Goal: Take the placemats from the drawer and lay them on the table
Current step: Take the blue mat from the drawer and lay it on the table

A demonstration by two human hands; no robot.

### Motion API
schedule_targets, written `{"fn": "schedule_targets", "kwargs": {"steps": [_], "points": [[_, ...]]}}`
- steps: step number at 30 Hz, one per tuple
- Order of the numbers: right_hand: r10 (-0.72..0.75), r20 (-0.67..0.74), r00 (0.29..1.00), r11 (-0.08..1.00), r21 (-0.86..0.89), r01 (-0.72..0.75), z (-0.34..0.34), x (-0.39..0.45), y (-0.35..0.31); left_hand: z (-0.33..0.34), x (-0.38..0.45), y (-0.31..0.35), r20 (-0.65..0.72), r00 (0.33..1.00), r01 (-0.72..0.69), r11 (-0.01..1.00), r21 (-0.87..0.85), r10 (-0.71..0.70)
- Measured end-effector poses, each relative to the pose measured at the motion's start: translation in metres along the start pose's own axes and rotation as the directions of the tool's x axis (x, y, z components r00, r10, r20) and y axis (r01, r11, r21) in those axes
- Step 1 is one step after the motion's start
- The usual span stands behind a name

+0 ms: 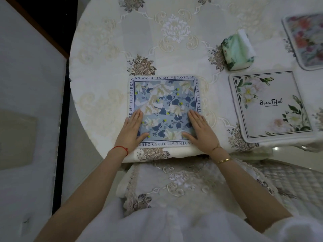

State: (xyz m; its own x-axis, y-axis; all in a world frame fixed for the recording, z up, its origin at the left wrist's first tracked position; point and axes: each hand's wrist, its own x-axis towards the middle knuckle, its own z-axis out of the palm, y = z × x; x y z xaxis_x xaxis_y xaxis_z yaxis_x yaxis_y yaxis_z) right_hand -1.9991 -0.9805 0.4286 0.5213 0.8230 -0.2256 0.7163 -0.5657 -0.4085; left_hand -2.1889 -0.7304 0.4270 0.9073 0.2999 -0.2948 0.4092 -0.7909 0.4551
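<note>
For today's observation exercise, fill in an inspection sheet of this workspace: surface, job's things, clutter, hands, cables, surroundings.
Surface: round table under an embroidered floral cloth.
Job's things: blue floral placemat at the near edge; "Beautiful" placemat to its right; red-flowered placemat far right, partly out of frame.
Clutter: green tissue pack.
Hands: left hand and right hand rest flat on the blue placemat.
Cables: nothing seen.
Surroundings: pale panel at left.

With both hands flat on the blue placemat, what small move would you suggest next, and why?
Probably lift both hands off. The blue placemat already lies flat and square near the table's edge, with the left hand and right hand pressing its near corners with straight fingers. Two more placemats, the white floral placemat and the pink floral placemat, already lie to the right.
</note>
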Motion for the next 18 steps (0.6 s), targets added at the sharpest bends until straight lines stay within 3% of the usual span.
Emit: {"fn": "schedule_targets", "kwargs": {"steps": [4, 8, 11, 18], "points": [[0.065, -0.042, 0.997, 0.998, 0.026, -0.063, 0.001, -0.014, -0.006, 0.003, -0.018, 0.008, -0.077, 0.996, 0.04, 0.995, -0.096, -0.048], [-0.128, 0.002, 0.992, 0.992, 0.01, 0.128, 0.021, -0.019, -0.042, 0.02, -0.032, 0.031, -0.108, 0.994, -0.013, 0.998, -0.063, 0.006], [-0.117, 0.015, 0.993, 0.991, 0.071, 0.115, 0.033, -0.015, -0.059, 0.033, -0.034, 0.04, -0.107, 0.994, 0.006, 0.997, -0.078, -0.014], [-0.101, 0.004, 0.995, 0.99, 0.104, 0.1, 0.022, -0.039, -0.024, 0.034, -0.045, 0.024, -0.101, 0.994, 0.026, 0.997, -0.072, -0.033]]}}
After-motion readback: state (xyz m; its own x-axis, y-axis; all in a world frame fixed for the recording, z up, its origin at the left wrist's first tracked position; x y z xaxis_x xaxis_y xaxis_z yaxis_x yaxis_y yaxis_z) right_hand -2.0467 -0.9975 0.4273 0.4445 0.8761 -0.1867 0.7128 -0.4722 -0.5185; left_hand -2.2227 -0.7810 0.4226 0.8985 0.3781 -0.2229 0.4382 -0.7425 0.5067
